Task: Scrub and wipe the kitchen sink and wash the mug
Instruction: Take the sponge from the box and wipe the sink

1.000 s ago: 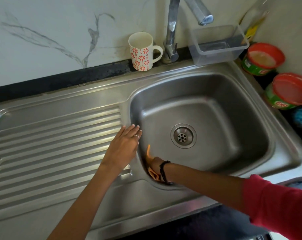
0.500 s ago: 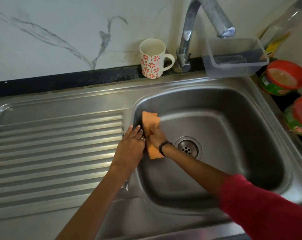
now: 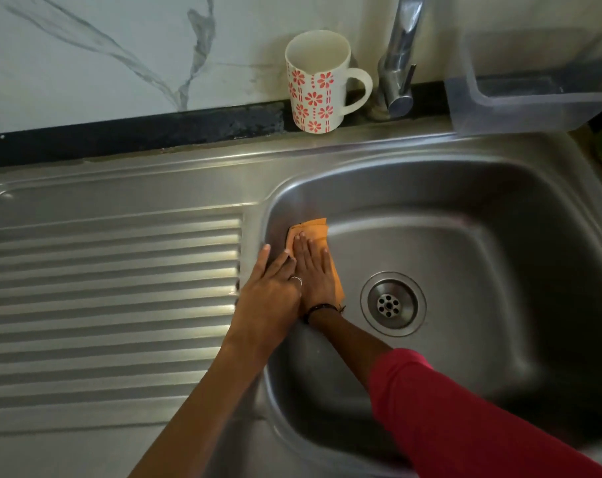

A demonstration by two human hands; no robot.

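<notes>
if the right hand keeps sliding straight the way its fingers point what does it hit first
Probably the back-left corner wall of the sink basin. The right hand lies flat on the orange cloth, fingers pointing up the basin's left wall. The mug stands farther on, above the rim; depth is unclear.

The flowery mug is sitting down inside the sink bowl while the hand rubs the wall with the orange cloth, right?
Not quite. The head view shows the white mug with red flowers standing up on the ledge behind the steel sink, beside the metal tap, not inside the bowl. The rest is right: the right hand presses the orange cloth flat against the bowl's left wall.
</notes>
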